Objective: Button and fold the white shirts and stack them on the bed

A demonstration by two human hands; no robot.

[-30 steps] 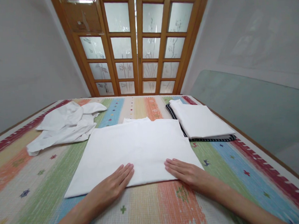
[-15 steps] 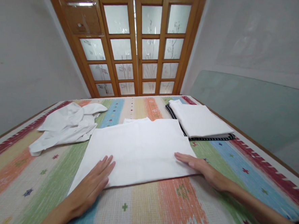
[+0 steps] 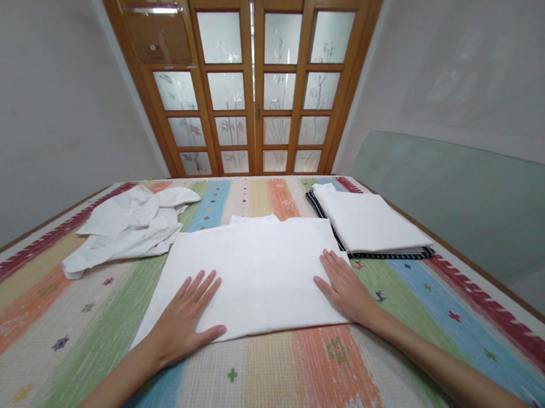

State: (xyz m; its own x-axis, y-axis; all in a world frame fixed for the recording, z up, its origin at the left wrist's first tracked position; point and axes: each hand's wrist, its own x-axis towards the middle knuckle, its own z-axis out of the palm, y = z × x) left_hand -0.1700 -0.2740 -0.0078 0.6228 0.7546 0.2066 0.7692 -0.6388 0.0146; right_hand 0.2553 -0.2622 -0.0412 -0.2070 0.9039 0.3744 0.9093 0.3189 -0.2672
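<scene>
A white garment point(image 3: 262, 272), folded into a broad flat shape, lies in front of me; what looks like its collar point(image 3: 255, 219) sticks out at the far edge. My left hand point(image 3: 187, 317) rests flat on its left part, fingers spread and thumb along the near edge. On the right part lies my right hand point(image 3: 344, 286), palm down, its thumb apart from the fingers. Neither hand grips anything. The cloth under both palms is hidden.
At the far left is a crumpled heap of white cloth point(image 3: 130, 222). A folded white stack point(image 3: 375, 222) sits at the right over a black striped cloth point(image 3: 386, 254). A striped, patterned cover point(image 3: 264, 377) spreads over the table. Behind stand wooden glazed doors point(image 3: 254, 82).
My right hand has turned from its edge to lie flat, fingers pointing farther forward. My left hand has spread its fingers and thumb on the cloth. The view has shifted slightly.
</scene>
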